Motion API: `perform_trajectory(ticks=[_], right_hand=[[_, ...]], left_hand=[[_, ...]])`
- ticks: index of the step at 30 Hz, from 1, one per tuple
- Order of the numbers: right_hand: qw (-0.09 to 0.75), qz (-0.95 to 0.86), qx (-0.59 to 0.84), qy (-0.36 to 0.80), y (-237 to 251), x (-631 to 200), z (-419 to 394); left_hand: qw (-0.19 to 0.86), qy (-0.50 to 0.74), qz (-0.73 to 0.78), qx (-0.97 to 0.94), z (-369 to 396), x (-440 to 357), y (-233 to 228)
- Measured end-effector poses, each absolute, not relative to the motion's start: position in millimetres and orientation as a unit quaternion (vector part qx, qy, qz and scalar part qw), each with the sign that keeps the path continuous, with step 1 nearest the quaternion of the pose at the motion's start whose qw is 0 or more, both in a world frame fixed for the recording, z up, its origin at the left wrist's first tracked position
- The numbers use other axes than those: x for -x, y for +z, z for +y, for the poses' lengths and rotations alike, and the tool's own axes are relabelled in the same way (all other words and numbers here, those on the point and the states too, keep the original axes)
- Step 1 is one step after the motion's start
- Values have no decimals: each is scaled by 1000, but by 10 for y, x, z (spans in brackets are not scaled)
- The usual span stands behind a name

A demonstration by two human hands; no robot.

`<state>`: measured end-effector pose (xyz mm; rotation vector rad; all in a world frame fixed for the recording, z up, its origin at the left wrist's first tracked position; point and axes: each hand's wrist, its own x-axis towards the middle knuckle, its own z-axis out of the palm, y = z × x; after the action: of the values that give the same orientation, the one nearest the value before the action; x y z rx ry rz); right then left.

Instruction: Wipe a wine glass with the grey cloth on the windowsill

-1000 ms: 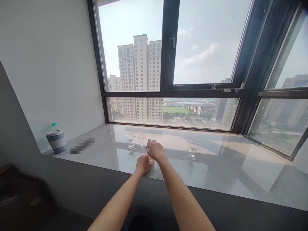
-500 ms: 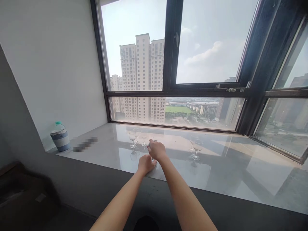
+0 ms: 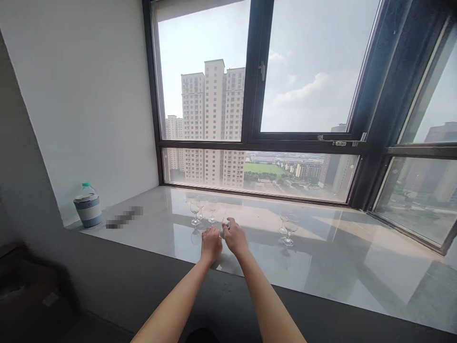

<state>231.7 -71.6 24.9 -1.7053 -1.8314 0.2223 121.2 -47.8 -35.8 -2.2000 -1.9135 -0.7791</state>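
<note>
Apparently mid-grip, both the left hand (image 3: 211, 243) and right hand (image 3: 235, 237) had fingers closed around a small glass (image 3: 223, 227) near the sill's (image 3: 321, 267) front edge, calling next for a steady lift.

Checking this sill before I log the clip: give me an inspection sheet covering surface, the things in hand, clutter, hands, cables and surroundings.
Surface: glossy pale stone window sill, dark front edge, sunlit patches.
Things in hand: small clear item between both hands, too hidden to identify; three stemmed glasses upright behind them; two more glasses to the right.
Clutter: striped container with a green-capped bottle in it, by the left wall; blurred patch beside it.
Hands: left hand and right hand close together, fingers curled on the small item.
Cables: nothing seen.
Surroundings: black-framed window, high-rise towers outside, white wall on the left.
</note>
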Motion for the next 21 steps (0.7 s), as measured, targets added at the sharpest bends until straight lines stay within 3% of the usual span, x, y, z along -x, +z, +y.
perform_trajectory(ticks=[8, 15, 17, 21], right_hand=[[409, -720, 554, 81, 274, -2405, -843], [645, -503, 572, 67, 275, -2571, -768], [640, -471, 602, 83, 191, -2637, -709], [538, -513, 645, 179, -109, -2512, -627]], left_hand=[[-49, -329, -589, 737, -398, -1192, -420], [-201, -495, -604, 592, -228, -1055, -538], [-249, -551, -594, 531, -190, -996, -546], [-279, -594, -558, 508, -154, -934, -537]])
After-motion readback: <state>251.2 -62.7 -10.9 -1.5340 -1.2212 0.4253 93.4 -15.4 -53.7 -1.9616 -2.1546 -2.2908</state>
